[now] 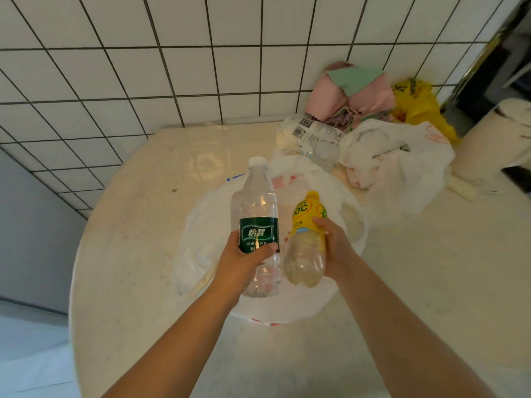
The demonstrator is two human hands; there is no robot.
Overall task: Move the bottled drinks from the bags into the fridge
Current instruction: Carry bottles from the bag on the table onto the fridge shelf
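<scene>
Two bottles are already out of the bags and in your grip, held just above the open white bag (301,305) spread on the counter (129,254) close to you. Your left hand (244,254) wraps its fingers and thumb round the green label of the clear water bottle (258,214), which tilts away from you, cap to the far side. Your right hand (333,242) curls round the middle of the yellow-labelled drink (306,239), just right of the water bottle and nearly touching it.

By my judgement the task is at an early-to-middle stage: both bottles are lifted, but neither is in the fridge, and no fridge is plainly in view, so the carry and the placing are left.

Farther back, on the right, a second crumpled white bag (402,156) lies beside a clear bottle with a printed label (313,136) on its side; that one likely needs moving too. Beyond sit folded pink and green cloths (353,93) and a yellow bag (416,104) against the tiled wall (172,67).

For room, the counter's rounded edge drops off on your near left, with open floor there. The right side is crowded by a white appliance (494,145), so swing the bottles back and left.
</scene>
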